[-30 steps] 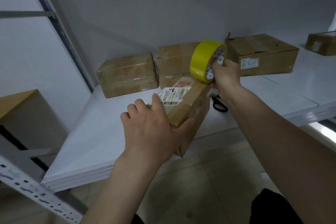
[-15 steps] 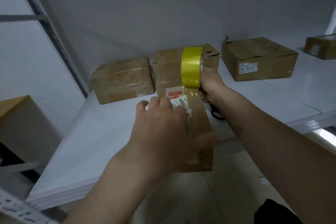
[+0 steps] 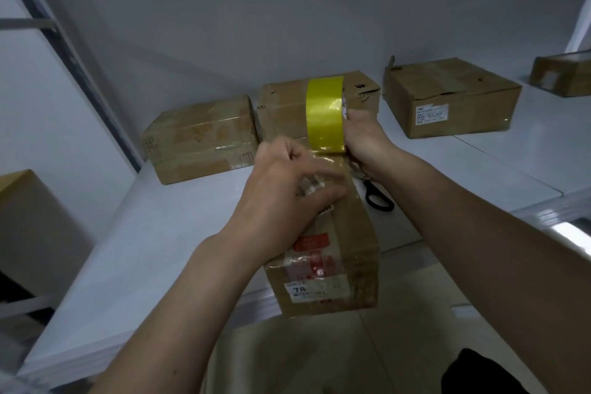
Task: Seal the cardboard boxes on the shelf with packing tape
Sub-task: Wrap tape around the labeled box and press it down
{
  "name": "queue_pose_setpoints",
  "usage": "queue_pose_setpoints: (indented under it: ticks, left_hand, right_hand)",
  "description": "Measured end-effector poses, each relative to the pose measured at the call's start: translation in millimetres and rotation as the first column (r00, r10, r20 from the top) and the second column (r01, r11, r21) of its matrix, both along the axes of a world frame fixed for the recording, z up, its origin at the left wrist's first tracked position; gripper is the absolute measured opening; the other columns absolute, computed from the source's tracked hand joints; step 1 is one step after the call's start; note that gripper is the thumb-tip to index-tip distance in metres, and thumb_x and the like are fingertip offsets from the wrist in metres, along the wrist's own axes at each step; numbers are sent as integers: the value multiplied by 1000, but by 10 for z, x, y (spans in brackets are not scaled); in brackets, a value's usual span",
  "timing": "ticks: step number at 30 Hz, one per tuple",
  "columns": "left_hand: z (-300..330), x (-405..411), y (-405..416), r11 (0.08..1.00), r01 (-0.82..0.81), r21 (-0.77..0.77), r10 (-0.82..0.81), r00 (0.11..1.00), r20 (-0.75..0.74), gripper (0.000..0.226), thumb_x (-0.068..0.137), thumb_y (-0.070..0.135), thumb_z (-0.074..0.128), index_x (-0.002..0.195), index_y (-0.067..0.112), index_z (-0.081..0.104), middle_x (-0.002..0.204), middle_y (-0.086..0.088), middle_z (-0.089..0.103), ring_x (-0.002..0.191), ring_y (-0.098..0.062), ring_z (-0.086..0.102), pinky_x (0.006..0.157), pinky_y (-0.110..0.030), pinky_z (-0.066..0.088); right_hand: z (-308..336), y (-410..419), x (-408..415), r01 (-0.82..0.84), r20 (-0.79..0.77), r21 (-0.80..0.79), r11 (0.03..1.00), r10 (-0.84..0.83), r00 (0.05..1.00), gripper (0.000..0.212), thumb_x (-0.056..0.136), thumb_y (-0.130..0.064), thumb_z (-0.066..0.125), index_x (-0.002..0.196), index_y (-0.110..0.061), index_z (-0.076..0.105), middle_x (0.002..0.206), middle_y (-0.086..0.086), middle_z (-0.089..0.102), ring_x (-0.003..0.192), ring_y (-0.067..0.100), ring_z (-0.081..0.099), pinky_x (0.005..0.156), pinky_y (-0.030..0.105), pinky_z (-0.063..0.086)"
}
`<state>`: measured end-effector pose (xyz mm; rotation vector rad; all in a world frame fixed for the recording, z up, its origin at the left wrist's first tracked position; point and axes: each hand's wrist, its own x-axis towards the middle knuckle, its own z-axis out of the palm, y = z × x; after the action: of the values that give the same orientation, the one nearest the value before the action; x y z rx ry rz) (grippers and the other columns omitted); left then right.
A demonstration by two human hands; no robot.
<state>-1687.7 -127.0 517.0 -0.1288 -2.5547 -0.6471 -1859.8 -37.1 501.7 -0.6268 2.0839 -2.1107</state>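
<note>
The box (image 3: 326, 253) now juts lengthwise over the shelf (image 3: 153, 233) front edge, turned from a second ago. The right hand (image 3: 363, 141) grips the yellow tape roll (image 3: 325, 115) at the box's far end; the left hand (image 3: 281, 198) presses flat on the top. Taping looks about to begin

White shelf (image 3: 166, 233), brown box (image 3: 200, 137) left of the held roll, box (image 3: 287, 105) right behind it, box (image 3: 454, 96) to its right, black scissors (image 3: 379, 198) just below the grip, far box (image 3: 563, 75) at the right edge.
</note>
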Motion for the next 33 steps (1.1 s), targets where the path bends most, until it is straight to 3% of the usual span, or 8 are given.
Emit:
queue_pose_setpoints:
  ticks: [9,13,16,19,22,25,29,33]
  left_hand:
    - [-13,-33,-73,998,36,48,-50,941,335,36,87,62,56,123,61,56,157,5,26,145,-15,17,117,-32,8]
    - [-17,-199,-94,947,-30,321,-55,965,255,29,70,59,74,92,40,79,114,3,70,110,-15,63,97,-45,52]
    - [94,-338,-81,925,-184,332,107,966,237,25,70,39,86,69,17,74,73,3,73,75,-15,70,78,-43,59]
    - [171,-502,-117,926,-278,256,215,945,246,55,58,44,92,91,18,56,91,3,64,88,-16,61,72,-34,49]
    - [146,-614,-150,928,-137,346,36,959,283,91,65,34,90,140,24,40,128,2,58,118,-16,56,98,-36,48]
    - [36,-638,-134,932,-70,355,-40,955,293,79,76,38,83,143,33,43,126,7,64,116,-14,60,103,-43,48]
    - [21,-648,-153,906,-32,423,-91,959,268,88,78,32,82,150,32,33,115,11,69,107,-10,66,99,-42,52]
    - [138,-624,-147,902,36,431,-178,939,295,108,83,11,78,157,34,4,124,7,63,95,4,66,85,-23,56]
  right_hand:
    - [-7,-38,2,-25,-24,-42,999,24,999,27,95,-11,57,68,-13,59,57,-1,60,56,13,57,59,25,44]
    - [12,10,69,-86,-73,13,996,86,994,29,91,-6,59,65,-17,59,57,-5,61,57,13,56,57,24,44]
    - [40,94,127,-139,-106,90,986,149,983,17,93,-9,57,78,-17,61,72,0,64,69,17,61,62,28,48]
    - [42,144,116,-169,-124,175,970,192,973,12,95,-17,52,95,-15,65,89,5,68,87,22,65,75,37,53]
    - [69,151,192,-175,-43,76,982,178,983,30,100,-35,42,105,-15,64,94,6,71,91,23,67,87,43,54]
    - [69,140,311,-205,151,-312,928,262,953,54,102,-49,26,90,-20,70,79,1,74,77,16,71,69,30,56]
    - [53,121,400,-199,205,-449,871,317,926,84,99,-57,11,57,-27,77,67,-1,73,63,10,71,57,22,54]
    - [18,139,453,-34,343,-474,880,220,913,64,98,-60,15,90,-23,67,91,6,73,85,19,69,79,36,53]
